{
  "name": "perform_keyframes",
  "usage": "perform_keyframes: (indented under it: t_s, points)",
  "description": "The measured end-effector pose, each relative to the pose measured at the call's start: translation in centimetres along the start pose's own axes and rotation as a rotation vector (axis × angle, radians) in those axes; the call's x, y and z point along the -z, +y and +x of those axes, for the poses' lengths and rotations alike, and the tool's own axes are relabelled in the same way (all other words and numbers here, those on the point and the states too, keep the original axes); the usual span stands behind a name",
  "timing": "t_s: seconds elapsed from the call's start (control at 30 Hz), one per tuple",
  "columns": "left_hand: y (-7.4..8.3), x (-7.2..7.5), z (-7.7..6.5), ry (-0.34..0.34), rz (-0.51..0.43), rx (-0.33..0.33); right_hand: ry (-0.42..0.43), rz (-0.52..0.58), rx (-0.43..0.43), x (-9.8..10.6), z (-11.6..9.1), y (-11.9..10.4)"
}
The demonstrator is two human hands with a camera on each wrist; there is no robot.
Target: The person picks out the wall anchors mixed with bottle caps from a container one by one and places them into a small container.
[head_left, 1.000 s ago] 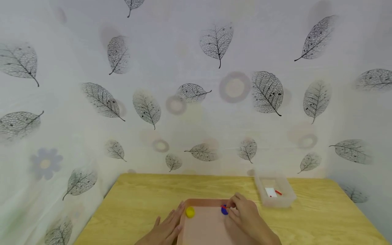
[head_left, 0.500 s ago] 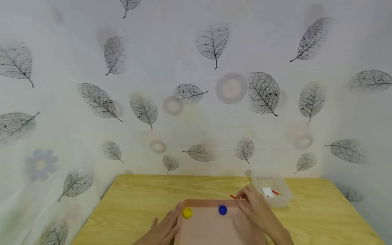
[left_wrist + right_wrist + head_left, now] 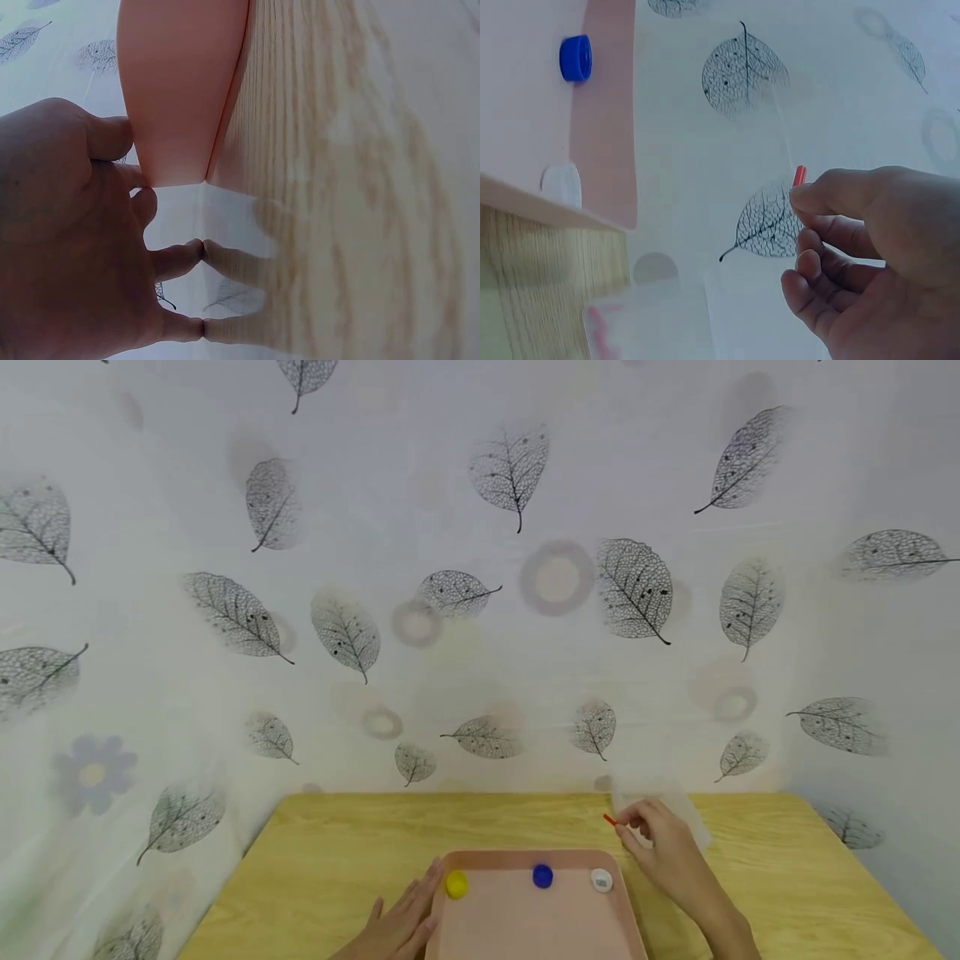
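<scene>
My right hand [image 3: 667, 852] pinches a short red stick [image 3: 610, 819] between thumb and fingertips, in front of the translucent plastic box [image 3: 696, 820]. In the right wrist view the tip of the red stick [image 3: 800, 175] pokes out past the fingertips. My left hand [image 3: 405, 914] lies with straight fingers along the left side of the pink tray [image 3: 525, 858]; the left wrist view has it beside the tray wall [image 3: 176, 97]. Along the tray's far side sit a yellow cap [image 3: 457, 884], a blue cap [image 3: 543, 876] and a white cap [image 3: 602, 880].
The wood-grain table [image 3: 337, 835] ends at a pale wall covering [image 3: 480, 652] printed with leaves. The box stands behind and right of the tray, largely covered by my right hand in the head view. Pinkish shapes [image 3: 604, 330] show through its side in the right wrist view.
My right hand has lifted away from the blue cap, moving right and back with the red stick to the box. The white cap has come into view. My left hand stays at the tray.
</scene>
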State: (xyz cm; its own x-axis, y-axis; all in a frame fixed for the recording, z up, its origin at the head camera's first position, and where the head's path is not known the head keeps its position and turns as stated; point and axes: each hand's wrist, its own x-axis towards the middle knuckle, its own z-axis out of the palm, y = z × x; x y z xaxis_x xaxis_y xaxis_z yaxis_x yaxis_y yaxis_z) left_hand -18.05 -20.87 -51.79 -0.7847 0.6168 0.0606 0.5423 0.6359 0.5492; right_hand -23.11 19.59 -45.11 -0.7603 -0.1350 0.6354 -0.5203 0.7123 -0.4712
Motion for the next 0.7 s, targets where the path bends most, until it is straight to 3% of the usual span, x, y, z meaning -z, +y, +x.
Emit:
perform_keyframes:
  t_s: [0.17,0.2,0.23,0.37,0.47,0.7]
  points:
    - [-1.1,-0.5,-0.9,0.083,0.116,-0.319,0.024,-0.022,-0.023,0.9,-0.1,0.9]
    - [-1.2,-0.5,-1.0,0.092,0.117,-0.329,0.022,-0.025,-0.035,1.0,-0.2,1.2]
    - [-1.4,-0.6,-1.1,0.108,0.149,-0.4,0.02,-0.03,-0.054,1.2,-0.3,1.4]
    - [-1.7,-0.7,-1.2,0.167,0.177,-0.505,0.018,-0.041,-0.118,1.6,-0.5,2.4]
    - [-1.8,-0.8,-1.2,0.193,0.199,-0.532,0.034,-0.06,-0.132,1.6,-0.5,3.3]
    - [-1.8,-0.6,-0.7,0.141,0.223,-0.466,0.074,-0.084,-0.118,1.2,-0.6,5.2]
